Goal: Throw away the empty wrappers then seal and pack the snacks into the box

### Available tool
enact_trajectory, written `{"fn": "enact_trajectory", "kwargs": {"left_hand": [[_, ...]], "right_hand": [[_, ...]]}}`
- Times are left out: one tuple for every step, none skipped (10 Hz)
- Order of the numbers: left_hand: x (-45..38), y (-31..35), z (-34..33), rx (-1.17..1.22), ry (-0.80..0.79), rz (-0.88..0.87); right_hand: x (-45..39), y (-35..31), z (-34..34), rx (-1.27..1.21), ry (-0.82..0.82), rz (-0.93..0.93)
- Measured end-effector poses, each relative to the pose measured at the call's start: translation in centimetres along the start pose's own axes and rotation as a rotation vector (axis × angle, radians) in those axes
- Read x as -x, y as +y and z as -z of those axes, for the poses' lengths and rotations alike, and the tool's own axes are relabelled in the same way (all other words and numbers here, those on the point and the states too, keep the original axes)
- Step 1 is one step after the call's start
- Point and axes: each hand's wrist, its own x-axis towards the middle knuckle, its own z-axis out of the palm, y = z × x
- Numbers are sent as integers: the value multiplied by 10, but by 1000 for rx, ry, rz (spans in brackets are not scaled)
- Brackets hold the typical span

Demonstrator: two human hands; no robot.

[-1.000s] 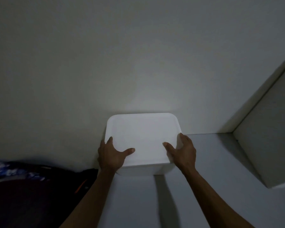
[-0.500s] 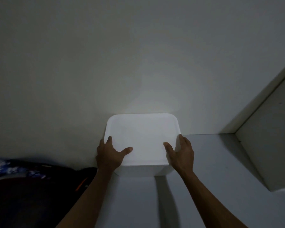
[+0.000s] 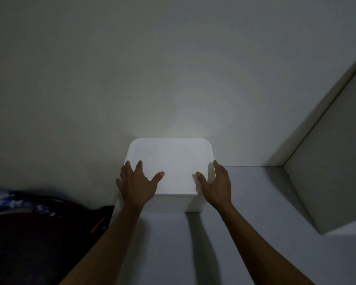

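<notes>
One white box (image 3: 170, 167), lid on, sitting at the far edge of the worktop (image 3: 245, 233), pushed back against the pale wall (image 3: 173, 68). Slightly wider left to right than near to far, so the long axis seems to run across the view, though foreshortening makes that a guess. No snacks or wrappers in view; contents hidden under the lid.

Both hands on the near half of the lid, one at each near corner. Left hand (image 3: 137, 183) flat on top at the near left corner, fingers (image 3: 139, 166) straight and spread, pointing away, thumb angled inward toward the middle. Right hand (image 3: 216, 184) at the near right corner, thumb lying on the lid, the other fingers reaching along the right edge; whether they touch the side wall or hover just off it, hard to say. Neither hand curled round anything, nothing pinched. Box straight ahead of both hands and centred between them, so neither arm plainly nearer.

Judging by the closed lid and the flat palms, probably pressing the lid down or about to let go, with packing likely done.

Worktop pale grey, smooth, dimly lit, forearm shadows falling near. White slanted panel (image 3: 333, 161) rising at far right. Dark bundle with an orange strip (image 3: 39, 243) at near left, beside something blue and white (image 3: 6, 202), too blurred to name.
</notes>
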Motion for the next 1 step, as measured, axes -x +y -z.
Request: {"fn": "enact_trajectory", "kwargs": {"left_hand": [[25,18,5,60,21,-28]], "right_hand": [[15,0,17,-24,-6,30]]}}
